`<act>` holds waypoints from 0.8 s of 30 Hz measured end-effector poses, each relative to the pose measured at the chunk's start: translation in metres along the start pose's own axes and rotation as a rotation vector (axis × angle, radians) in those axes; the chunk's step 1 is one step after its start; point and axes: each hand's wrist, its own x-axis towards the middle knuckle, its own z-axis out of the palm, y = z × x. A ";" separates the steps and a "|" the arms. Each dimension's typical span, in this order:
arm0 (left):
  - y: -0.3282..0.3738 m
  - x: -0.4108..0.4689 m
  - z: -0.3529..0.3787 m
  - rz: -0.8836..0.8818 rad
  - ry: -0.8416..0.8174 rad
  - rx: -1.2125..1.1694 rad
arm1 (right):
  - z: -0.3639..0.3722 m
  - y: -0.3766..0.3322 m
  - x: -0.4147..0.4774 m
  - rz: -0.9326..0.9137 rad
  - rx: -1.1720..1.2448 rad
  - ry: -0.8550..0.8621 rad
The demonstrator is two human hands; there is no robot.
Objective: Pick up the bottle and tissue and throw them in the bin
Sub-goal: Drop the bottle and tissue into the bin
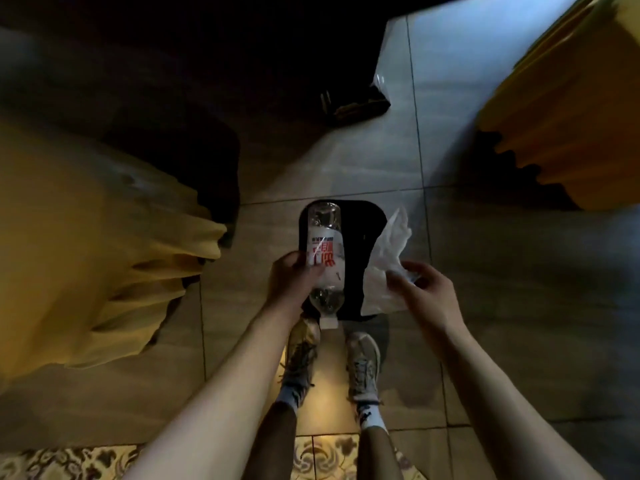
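My left hand grips a clear plastic bottle with a white and red label, its white cap pointing back toward me. My right hand pinches a crumpled white tissue. Both are held directly above the dark opening of a black bin standing on the tiled floor just in front of my feet. Bottle and tissue cover much of the bin's mouth.
Yellow cloth-draped furniture bulks at the left, another yellow draped piece at the upper right. A dark object with clear wrapping lies on the floor beyond the bin. My shoes stand on grey tiles; a patterned strip runs along the bottom.
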 end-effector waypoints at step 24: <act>-0.050 0.117 0.045 0.043 -0.074 0.386 | 0.057 0.053 0.076 0.055 -0.283 -0.118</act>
